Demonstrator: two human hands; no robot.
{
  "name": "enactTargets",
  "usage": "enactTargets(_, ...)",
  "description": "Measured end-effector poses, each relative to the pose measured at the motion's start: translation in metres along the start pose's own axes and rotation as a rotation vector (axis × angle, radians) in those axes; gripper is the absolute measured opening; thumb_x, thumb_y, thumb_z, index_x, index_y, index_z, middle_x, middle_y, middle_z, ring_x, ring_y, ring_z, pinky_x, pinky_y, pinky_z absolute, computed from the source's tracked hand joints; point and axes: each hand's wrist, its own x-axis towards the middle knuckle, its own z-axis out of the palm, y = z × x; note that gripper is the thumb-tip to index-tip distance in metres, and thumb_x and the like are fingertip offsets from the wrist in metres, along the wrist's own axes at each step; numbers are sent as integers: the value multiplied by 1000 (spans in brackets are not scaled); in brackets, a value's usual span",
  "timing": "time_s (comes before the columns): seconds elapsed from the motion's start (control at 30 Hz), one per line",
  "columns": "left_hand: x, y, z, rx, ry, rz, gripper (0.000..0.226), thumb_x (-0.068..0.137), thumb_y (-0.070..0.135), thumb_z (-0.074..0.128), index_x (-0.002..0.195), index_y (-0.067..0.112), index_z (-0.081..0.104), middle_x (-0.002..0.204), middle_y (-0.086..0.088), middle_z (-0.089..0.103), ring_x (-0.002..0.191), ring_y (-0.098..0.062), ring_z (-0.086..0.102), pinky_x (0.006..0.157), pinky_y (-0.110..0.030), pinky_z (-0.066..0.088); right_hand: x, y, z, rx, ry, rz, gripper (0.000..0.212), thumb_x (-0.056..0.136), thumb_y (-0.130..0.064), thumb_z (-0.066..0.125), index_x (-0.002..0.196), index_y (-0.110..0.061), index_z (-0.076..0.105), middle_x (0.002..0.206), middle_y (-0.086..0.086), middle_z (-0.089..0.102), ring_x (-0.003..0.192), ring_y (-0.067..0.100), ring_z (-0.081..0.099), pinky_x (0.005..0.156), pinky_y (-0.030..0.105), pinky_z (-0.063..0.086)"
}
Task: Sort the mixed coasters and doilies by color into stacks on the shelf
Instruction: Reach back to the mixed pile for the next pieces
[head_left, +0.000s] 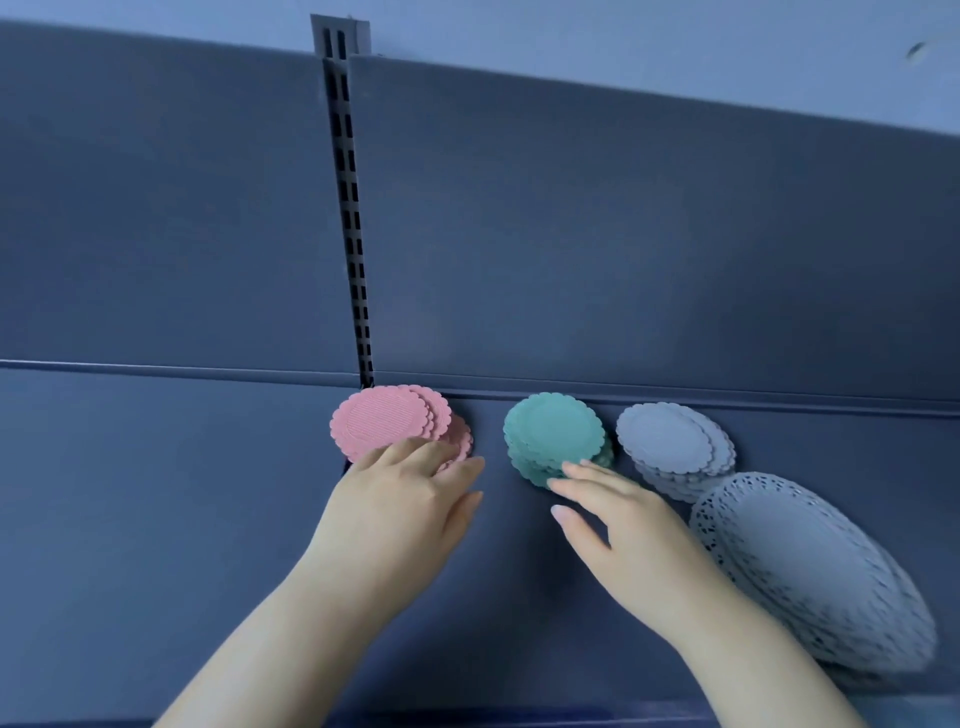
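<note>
Mid-frame, left hand (400, 504) on pink stack (384, 423), right hand (628, 535) touching teal stack (553, 431), fingers open; one shove could spill either.

The shelf (156, 519) lies open left of the pink stack (384, 426); narrow gaps flank the teal stack (550, 431).

On the shelf (156, 519), the left coaster stack (384, 426), middle coaster stack (553, 434) and right coaster stack (670, 441) line the back panel (623, 260), with the doily stack (810, 566) just before and right of the last.
</note>
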Motion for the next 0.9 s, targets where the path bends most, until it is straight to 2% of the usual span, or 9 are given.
enactTargets(0.2,-5,95,11,-26,-19,43,40,86,39,41,109,23,70,99,6,70,89,-21,67,75,-33,54,-61,55,-42,40,28,41,36,93,-41,44,129,-42,47,134,-34,30,121,-22,15,98,7,18)
enactTargets(0.37,-8,199,22,-37,-52,82,38,86,39,40,104,26,71,96,8,70,88,-19,67,72,-32,54,-134,125,-84,41,48,63,36,92,-41,45,128,-40,49,135,-30,35,125,-15,25,105,13,23)
enactTargets(0.5,-6,282,39,-56,-80,82,36,85,38,40,98,28,72,93,9,69,84,-17,67,68,-31,55,-195,190,-112,40,75,123,37,92,-39,47,129,-37,49,131,-30,36,122,-16,25,103,8,16)
enactTargets(0.6,-4,331,49,-86,-75,95,35,85,37,42,99,27,72,91,9,69,83,-18,66,67,-31,54,-230,229,-129,48,95,187,37,92,-38,48,129,-34,50,134,-26,39,126,-12,28,104,10,19)
enactTargets(0.73,5,372,53,-91,-66,117,35,84,37,43,98,26,73,91,10,70,82,-16,67,69,-31,54,-251,263,-144,59,120,210,36,91,-36,51,126,-33,53,129,-27,42,127,-7,34,102,12,25)
enactTargets(0.9,23,391,65,-89,-83,114,35,85,37,42,101,27,72,94,11,69,86,-16,66,71,-32,54,-250,291,-148,93,143,206,34,89,-34,53,124,-33,55,126,-28,43,124,-7,38,98,9,25)
